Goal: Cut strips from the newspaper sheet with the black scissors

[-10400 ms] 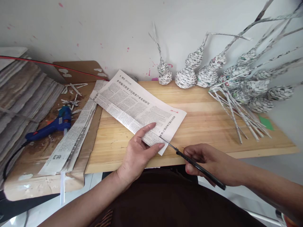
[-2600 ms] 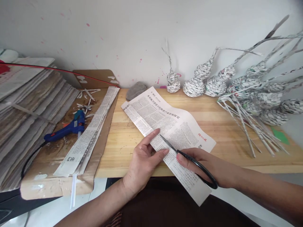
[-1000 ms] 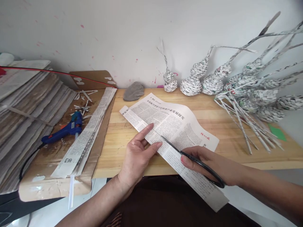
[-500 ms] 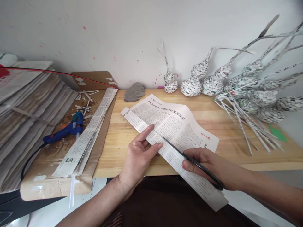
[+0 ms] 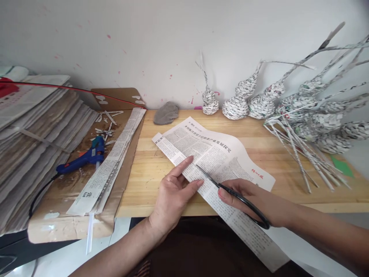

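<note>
A printed newspaper sheet (image 5: 213, 152) lies over the wooden table, its near strip (image 5: 248, 227) hanging past the front edge. My left hand (image 5: 175, 188) pinches the strip side of the sheet between thumb and fingers, near its middle. In my right hand (image 5: 245, 200) are black-handled scissors (image 5: 211, 180), their blades pointing up and left along the line between strip and sheet. The blade tips lie just right of my left fingertips. My right hand hides part of the sheet's lower right.
On cardboard (image 5: 123, 181) at left lie cut newspaper strips (image 5: 111, 161) and a blue glue gun (image 5: 83, 159). Beside them rises a newspaper stack (image 5: 37, 146). A grey cloth (image 5: 166, 113) rests by the wall. Woven paper gourds (image 5: 235, 107) and rolled paper sticks (image 5: 302, 154) occupy the right.
The scissors have advanced slightly up and left along the paper, closer to my left fingers. My left hand still grips the sheet. The whole view has shifted a little.
</note>
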The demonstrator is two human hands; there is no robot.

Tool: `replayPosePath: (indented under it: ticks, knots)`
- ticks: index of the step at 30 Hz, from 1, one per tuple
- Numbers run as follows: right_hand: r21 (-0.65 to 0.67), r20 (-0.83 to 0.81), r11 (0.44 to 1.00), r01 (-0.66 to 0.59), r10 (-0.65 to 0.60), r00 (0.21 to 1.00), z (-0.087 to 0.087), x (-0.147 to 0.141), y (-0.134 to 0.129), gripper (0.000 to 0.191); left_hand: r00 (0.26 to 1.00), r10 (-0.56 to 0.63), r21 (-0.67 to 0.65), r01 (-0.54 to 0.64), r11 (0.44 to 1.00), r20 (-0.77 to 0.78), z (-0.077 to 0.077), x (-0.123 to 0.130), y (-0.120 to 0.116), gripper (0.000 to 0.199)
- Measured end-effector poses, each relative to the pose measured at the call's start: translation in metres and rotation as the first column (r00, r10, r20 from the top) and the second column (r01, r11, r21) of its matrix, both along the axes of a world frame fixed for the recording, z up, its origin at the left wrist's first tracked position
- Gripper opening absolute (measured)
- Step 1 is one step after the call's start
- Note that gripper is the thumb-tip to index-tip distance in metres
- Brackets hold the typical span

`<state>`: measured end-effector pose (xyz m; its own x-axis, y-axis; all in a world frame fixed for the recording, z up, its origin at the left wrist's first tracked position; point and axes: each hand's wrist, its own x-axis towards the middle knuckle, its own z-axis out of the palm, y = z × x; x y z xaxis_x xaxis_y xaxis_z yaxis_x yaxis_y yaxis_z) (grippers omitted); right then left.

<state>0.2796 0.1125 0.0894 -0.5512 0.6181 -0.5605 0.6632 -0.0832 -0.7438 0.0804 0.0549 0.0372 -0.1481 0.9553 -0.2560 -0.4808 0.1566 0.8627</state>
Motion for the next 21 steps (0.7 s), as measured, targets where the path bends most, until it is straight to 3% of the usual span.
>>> replayPosePath:
  ticks: [5, 14, 21]
  knots:
    - [-0.116, -0.090, 0.993, -0.025, 0.015, 0.996, -0.002, 0.002, 0.002, 0.051, 1.000, 0.008, 0.000, -0.008, 1.000, -0.007, 0.002, 0.000, 0.001, 0.070]
    - [-0.190, -0.111, 0.981, -0.021, 0.000, 0.994, -0.003, 0.004, 0.002, 0.048, 1.000, 0.005, 0.004, -0.005, 1.000, 0.007, 0.001, -0.003, 0.004, 0.070]
    - [-0.129, 0.021, 0.990, -0.051, 0.054, 0.998, 0.006, 0.017, 0.014, 0.053, 0.998, 0.051, -0.040, -0.051, 0.998, 0.023, -0.003, -0.014, 0.016, 0.071]
